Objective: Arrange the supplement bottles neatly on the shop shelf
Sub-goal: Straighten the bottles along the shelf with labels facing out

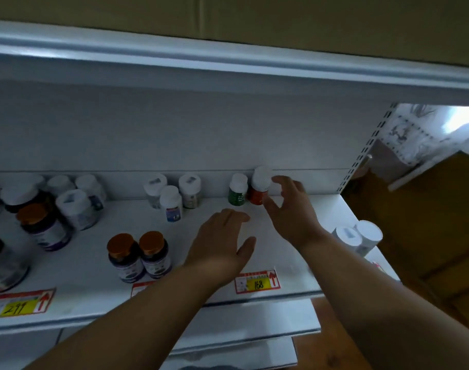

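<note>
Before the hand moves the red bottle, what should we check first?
1. Right hand at the red bottle: ok, fingers curl around its white cap.
2. Grip firm: cannot tell, the picture is blurred there.
3. Red bottle upright: ok.
4. Green bottle close beside it, could get bumped: not ok.
5. Left hand out of the way: ok, flat and open above the shelf.
6. Free shelf space in front: ok.

Both forearms bare, extended forward from near edge of shelf. Left hand [222, 236] held flat, palm down, fingers straight and together, thumb spread rightward. Right hand [289, 206] raised farther toward back edge, fingers loosely curved, thumb apart, nothing gripped.
</note>
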A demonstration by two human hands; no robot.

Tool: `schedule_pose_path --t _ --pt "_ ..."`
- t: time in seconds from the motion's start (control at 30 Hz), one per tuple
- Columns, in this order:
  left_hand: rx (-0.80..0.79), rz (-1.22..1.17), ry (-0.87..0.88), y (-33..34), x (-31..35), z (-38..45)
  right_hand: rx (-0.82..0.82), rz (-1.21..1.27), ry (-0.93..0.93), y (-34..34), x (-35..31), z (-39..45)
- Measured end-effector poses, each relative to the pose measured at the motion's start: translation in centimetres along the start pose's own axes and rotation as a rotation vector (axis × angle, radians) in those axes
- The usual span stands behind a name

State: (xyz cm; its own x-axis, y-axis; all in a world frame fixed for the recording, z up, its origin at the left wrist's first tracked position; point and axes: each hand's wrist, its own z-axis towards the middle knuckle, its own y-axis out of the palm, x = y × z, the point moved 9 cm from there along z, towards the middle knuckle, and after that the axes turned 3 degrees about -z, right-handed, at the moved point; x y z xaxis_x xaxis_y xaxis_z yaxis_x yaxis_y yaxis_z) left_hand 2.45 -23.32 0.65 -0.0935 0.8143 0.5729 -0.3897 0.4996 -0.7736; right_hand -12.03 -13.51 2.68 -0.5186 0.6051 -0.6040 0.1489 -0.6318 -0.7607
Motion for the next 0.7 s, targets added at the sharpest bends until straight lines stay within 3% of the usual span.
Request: schedule_pose_path --t 0.2,0.4,0.53,0.7 --pt "0.065 0.015 -0.188 2.1 -0.7 2.7 -0.247 -0.061 -0.004 4.7 2.4 6.6" --pt "0.080 -0.008 -0.324 3.7 -0.6 2.9 -0.193 0.097 -0.156 5.3 2.8 8.0" --pt "0.109 -0.036 -0.381 4.1 -0.5 1.0 -0.164 0.072 -0.187 4.1 2.9 7.8" --pt "0.266 -0.098 -0.410 1.9 0.1 -1.5 -0.178 0.270 -0.177 1.6 0.2 5.0"
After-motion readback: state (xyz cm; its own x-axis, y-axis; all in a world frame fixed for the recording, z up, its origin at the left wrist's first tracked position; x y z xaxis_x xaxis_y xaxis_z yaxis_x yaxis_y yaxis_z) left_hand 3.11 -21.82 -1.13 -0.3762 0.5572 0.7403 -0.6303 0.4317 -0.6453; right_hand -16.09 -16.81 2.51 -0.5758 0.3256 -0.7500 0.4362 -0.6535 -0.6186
